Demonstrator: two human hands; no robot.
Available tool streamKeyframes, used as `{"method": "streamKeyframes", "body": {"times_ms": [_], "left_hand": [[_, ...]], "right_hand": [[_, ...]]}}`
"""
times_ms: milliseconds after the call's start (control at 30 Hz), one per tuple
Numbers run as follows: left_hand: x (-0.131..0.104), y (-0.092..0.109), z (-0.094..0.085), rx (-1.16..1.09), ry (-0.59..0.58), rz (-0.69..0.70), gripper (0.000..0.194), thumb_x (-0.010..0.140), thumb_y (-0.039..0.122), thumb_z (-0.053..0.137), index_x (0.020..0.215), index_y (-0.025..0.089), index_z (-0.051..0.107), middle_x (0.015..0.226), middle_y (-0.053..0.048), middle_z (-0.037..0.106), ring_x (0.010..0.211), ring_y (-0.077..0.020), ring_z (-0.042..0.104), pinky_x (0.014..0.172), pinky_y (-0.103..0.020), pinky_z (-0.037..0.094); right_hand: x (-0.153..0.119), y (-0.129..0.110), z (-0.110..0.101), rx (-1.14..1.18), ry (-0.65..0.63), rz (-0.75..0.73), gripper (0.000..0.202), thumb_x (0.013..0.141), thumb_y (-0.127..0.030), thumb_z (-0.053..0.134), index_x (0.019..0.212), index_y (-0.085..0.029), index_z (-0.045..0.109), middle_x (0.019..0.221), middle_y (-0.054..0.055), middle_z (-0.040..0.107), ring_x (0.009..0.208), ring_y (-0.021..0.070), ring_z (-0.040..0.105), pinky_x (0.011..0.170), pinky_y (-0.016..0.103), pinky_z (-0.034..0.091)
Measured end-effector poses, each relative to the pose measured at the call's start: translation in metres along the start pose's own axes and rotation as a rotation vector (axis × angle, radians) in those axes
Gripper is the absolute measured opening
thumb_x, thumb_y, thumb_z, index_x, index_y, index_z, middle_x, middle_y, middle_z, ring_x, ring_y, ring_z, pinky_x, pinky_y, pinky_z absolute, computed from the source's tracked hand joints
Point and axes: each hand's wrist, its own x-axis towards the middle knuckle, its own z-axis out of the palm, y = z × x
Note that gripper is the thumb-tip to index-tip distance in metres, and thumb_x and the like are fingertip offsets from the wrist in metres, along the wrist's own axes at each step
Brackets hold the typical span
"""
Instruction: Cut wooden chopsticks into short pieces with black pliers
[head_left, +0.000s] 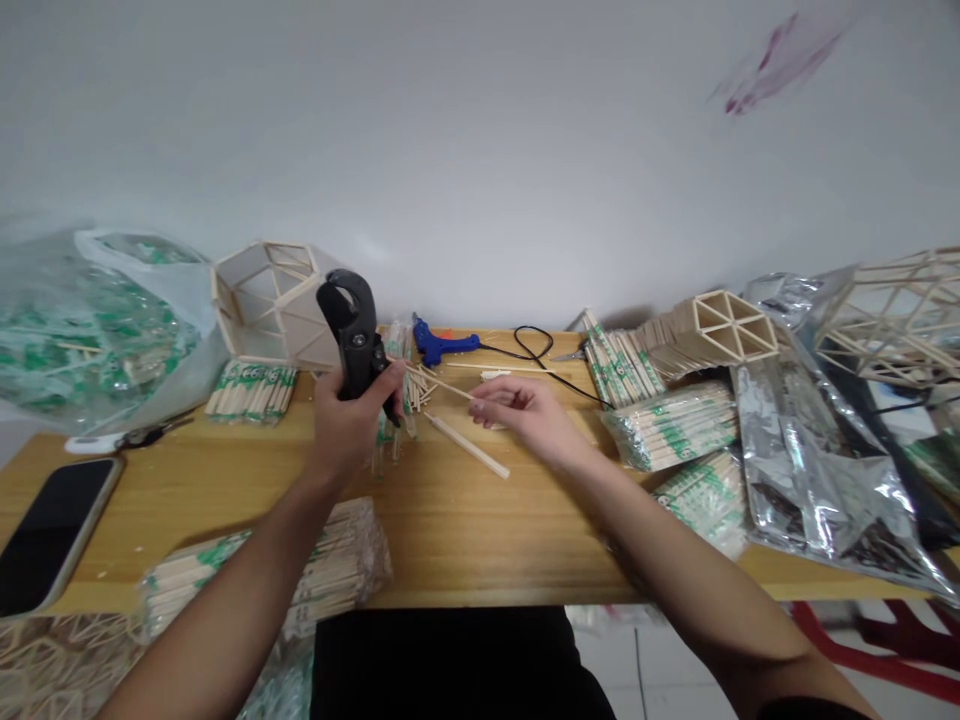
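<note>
My left hand (pixel 346 425) is wrapped round the handles of a black cutter (pixel 355 335), its curved jaw pointing up. My right hand (pixel 525 415) pinches the end of a thin wooden stick (pixel 442 382), which slants up and left toward the cutter's lower part; whether the two touch is unclear. Below the held stick, a pale stick or strip (pixel 469 446) lies on the wooden table (pixel 480 540). Short stick pieces (pixel 421 390) are scattered between my hands.
Behind my hands rests a blue glue gun (pixel 444 343) with a black cable. Wooden lattice frames (pixel 262 300) and packed sticks (pixel 679 425) stand on both sides. At far left are a phone (pixel 56 530) and a bulging plastic bag (pixel 97 330); silver bags (pixel 825 460) lie right.
</note>
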Motion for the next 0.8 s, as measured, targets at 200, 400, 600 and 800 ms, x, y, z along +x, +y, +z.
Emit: {"method": "streamKeyframes", "body": {"times_ms": [200,400,600,800], "left_hand": [[0.002,0.0,-0.003,-0.033,-0.018,-0.004,0.022,0.085,0.041,0.072,0.079,0.02,0.069,0.061,0.001,0.058,0.05,-0.0129,0.055,0.049,-0.027,0.046],[-0.003,0.0,-0.007,0.297,-0.126,0.059,0.031,0.091,0.049,0.061,0.08,0.021,0.066,0.064,0.001,0.057,0.056,-0.0142,0.053,0.056,-0.028,0.042],[-0.005,-0.004,-0.007,0.767,-0.348,0.303,0.029,0.095,0.045,0.058,0.082,0.02,0.065,0.067,0.001,0.059,0.062,-0.0152,0.052,0.061,-0.028,0.037],[-0.003,-0.006,-0.005,0.877,-0.399,0.328,0.031,0.097,0.047,0.054,0.097,0.019,0.067,0.083,-0.003,0.069,0.074,-0.019,0.061,0.071,-0.03,0.043]], "right_hand": [[0.005,-0.006,-0.012,0.245,0.094,-0.01,0.022,0.072,-0.034,0.091,0.084,-0.019,0.078,0.068,-0.002,0.068,0.061,0.0095,0.056,0.06,0.023,0.046],[0.005,-0.006,-0.012,0.439,0.079,0.056,0.033,0.065,-0.039,0.096,0.08,-0.02,0.073,0.097,0.003,0.076,0.088,0.0158,0.07,0.083,0.029,0.06],[0.001,-0.007,-0.008,0.459,-0.039,0.078,0.035,0.07,-0.041,0.094,0.086,-0.02,0.072,0.094,0.004,0.078,0.087,0.0188,0.075,0.088,0.035,0.062],[-0.001,-0.009,-0.005,0.278,0.013,0.043,0.034,0.077,-0.047,0.088,0.092,-0.019,0.076,0.078,0.0,0.073,0.066,0.0136,0.071,0.07,0.028,0.059]]}}
